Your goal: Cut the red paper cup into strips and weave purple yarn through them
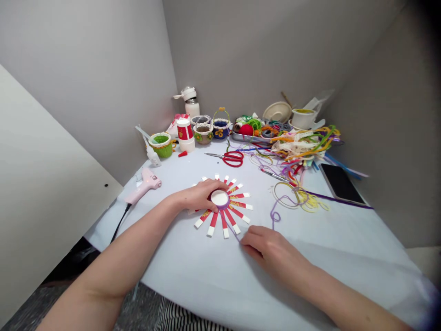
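Note:
A paper cup cut into red-and-white strips [233,216] lies splayed flat like a sun on the table. Its round white base [219,198] sits at the centre, with purple yarn around it. My left hand [206,193] grips the cup at its base, fingers on the far side and thumb on the near side. In the pinched fingers of my right hand [263,243] is the purple yarn [234,233], drawn taut from the cup's near side. Beyond this hand the loose yarn curls across the table toward a tangle at the right.
Red-handled scissors [233,159] lie beyond the cup, a pink glue gun [144,186] to the left. At right are a wooden-looking hoop [286,195], a pen [277,176] and a phone [342,184]. Woven baskets [203,133] and a tray of yarn [253,137] stand along the back.

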`<action>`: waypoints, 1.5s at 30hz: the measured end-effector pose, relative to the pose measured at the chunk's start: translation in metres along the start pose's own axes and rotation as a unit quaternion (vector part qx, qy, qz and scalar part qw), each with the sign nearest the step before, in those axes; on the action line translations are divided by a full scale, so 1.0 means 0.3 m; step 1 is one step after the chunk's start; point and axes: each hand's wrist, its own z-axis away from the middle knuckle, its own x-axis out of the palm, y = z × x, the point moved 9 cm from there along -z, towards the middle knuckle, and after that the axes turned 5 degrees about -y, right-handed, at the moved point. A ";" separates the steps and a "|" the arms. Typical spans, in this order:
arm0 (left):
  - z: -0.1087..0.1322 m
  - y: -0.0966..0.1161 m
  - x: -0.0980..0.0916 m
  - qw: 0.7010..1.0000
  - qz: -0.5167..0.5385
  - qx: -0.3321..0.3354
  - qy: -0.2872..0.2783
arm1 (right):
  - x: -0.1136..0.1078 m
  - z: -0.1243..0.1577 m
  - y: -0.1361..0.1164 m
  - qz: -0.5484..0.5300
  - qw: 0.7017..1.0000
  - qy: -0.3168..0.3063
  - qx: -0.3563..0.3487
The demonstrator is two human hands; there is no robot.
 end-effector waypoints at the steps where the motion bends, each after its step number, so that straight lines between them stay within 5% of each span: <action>1: -0.001 -0.001 0.001 1.000 -0.001 0.001 0.001 | -0.006 0.000 0.002 0.025 1.000 0.010 0.005; 7: -0.005 -0.015 0.008 1.000 -0.003 0.014 0.003 | -0.107 -0.022 0.084 0.122 0.980 0.122 0.101; 18: -0.007 0.017 0.002 1.000 -0.011 0.025 0.004 | -0.231 -0.226 0.264 0.078 0.964 0.186 0.172; 29: 0.016 0.042 -0.010 0.997 0.013 0.068 0.031 | -0.213 -0.195 0.268 0.030 0.970 0.203 0.128; 36: 0.007 0.069 0.006 0.995 -0.063 0.017 0.074 | -0.221 -0.177 0.259 0.023 0.973 0.197 0.116; 45: 0.030 0.093 0.015 0.998 -0.012 0.050 -0.020 | -0.230 -0.125 0.183 -0.004 0.991 0.128 0.035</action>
